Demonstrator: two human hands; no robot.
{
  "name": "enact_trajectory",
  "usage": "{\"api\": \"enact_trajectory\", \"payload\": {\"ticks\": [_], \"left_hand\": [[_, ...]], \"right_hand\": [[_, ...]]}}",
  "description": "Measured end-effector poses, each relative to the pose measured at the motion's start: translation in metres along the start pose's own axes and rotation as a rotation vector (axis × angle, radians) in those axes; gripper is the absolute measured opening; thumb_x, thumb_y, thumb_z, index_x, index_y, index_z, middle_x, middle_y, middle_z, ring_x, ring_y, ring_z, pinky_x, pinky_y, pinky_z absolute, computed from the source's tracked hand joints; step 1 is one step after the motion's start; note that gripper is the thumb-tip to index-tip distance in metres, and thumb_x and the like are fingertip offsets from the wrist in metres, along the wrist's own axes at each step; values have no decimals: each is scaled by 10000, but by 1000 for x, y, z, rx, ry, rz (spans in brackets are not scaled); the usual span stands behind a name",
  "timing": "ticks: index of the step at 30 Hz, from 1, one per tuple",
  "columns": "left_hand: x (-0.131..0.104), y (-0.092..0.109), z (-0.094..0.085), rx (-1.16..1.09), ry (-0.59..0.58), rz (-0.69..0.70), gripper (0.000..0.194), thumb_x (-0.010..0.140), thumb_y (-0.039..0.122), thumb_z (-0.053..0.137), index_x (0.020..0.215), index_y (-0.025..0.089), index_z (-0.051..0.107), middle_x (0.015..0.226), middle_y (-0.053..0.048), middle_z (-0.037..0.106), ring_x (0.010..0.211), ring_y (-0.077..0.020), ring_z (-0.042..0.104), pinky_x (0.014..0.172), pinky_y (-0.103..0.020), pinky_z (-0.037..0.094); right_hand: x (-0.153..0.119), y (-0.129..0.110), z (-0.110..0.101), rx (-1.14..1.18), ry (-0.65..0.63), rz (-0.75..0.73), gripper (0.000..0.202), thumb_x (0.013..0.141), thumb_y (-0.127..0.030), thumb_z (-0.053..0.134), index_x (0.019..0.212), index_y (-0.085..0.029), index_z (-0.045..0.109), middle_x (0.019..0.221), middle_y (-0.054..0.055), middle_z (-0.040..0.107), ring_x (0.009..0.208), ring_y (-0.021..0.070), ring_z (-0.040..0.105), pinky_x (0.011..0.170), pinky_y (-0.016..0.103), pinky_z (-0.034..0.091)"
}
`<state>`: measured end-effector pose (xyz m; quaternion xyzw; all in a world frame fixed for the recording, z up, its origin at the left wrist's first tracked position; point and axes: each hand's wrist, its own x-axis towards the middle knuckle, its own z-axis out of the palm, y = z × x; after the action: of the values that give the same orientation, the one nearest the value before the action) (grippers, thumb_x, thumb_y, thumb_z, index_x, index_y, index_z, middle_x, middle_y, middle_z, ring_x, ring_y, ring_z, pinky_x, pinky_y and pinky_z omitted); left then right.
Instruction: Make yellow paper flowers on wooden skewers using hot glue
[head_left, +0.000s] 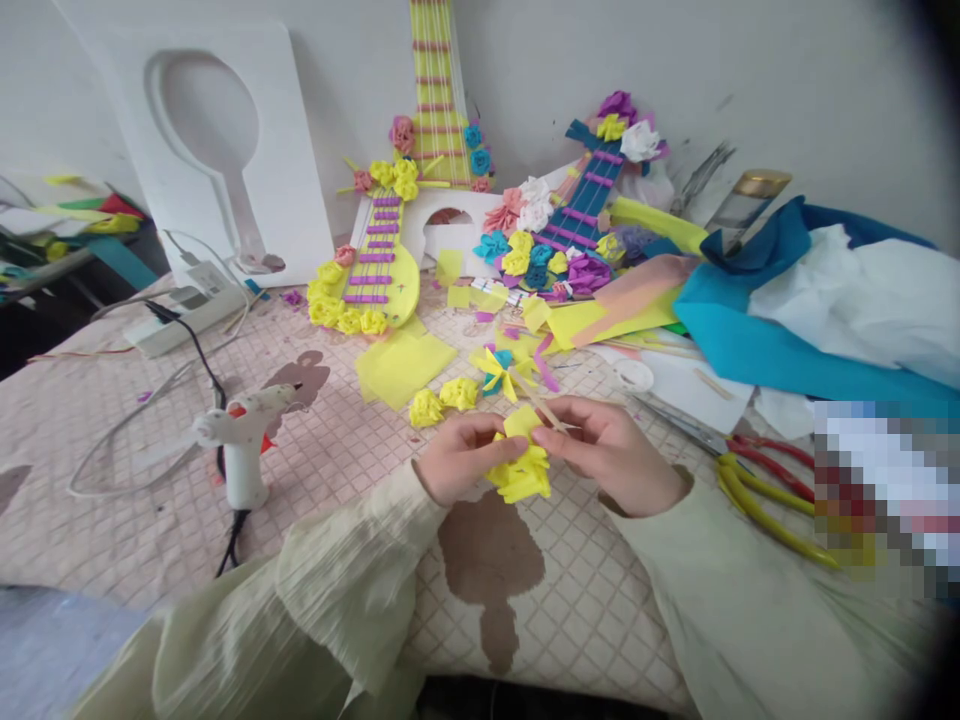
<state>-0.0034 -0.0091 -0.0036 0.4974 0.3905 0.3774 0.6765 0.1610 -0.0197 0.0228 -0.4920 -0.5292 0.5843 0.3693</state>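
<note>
Just above the table, my left hand [459, 462] is closed on a bunched yellow crepe paper flower [526, 474], its thumb pressed on the near side. On the flower's other side, my right hand [613, 456] pinches a thin wooden stick [541, 406] that slants up to the left. Its thumb also touches the yellow paper. Some fingertips are hidden behind the paper. Two finished yellow paper flowers [444, 400] lie beyond my left hand. A spiky yellow paper piece [504, 374] sits past the stick, and flat yellow sheets [405, 362] are farther back.
A white glue gun [246, 440] with its cable stands at left, near a power strip [187, 312]. Guitar-shaped paper crafts [382, 270] and a white cutout board [289, 150] lean against the wall. Scissors [757, 485] and blue paper [750, 335] lie at right.
</note>
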Motion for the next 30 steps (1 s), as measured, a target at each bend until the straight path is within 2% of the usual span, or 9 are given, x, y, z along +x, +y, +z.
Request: {"api": "enact_trajectory", "payload": {"ticks": [4,7,9,11,16,24,30], "left_hand": [[1,0,1,-74,65,-49,251,565,339,714,597,116,603,538,25,531,492,-55,465,482,-190,352],[1,3,1,-251,135,-130,250,519,311,738,605,124,596,531,30,547,478,-56,492,467,-179,363],[2,6,2,-334,170,-143,242,505,284,746,601,124,591,527,33,557,470,-54,506,461,-170,374],[1,8,3,-370,182,-132,233,502,263,750,603,121,596,534,30,573,474,-54,520,470,-168,392],[-1,10,6,-431,172,-87,243,496,252,762,630,122,608,572,24,604,512,-65,549,500,-178,427],[0,5,8,-519,155,-82,233,523,233,761,601,117,574,533,25,590,477,-56,537,474,-166,419],[1,2,7,-547,156,-92,226,533,238,757,610,125,577,550,23,595,489,-63,537,490,-179,426]], "right_hand": [[2,2,-2,-30,22,-21,216,714,-313,601,865,-160,618,529,-54,466,374,23,271,344,198,197],[2,3,-4,-64,21,-42,225,715,-342,597,858,-171,629,602,-18,542,444,54,399,384,204,285],[1,3,-4,-85,1,-50,229,696,-342,618,856,-178,633,734,13,603,549,83,487,452,216,359],[0,3,-3,-87,-3,-52,230,680,-343,634,844,-182,631,787,19,614,593,93,508,496,226,389],[-1,2,1,-85,78,-43,244,644,-368,663,799,-189,607,718,-9,573,522,73,452,468,223,370],[-3,3,3,-54,42,-29,254,623,-314,684,806,-161,599,647,-33,516,475,42,357,438,201,317],[-4,4,3,-57,45,-53,293,647,-330,672,889,-178,610,742,-13,554,477,36,363,445,211,329]]}}
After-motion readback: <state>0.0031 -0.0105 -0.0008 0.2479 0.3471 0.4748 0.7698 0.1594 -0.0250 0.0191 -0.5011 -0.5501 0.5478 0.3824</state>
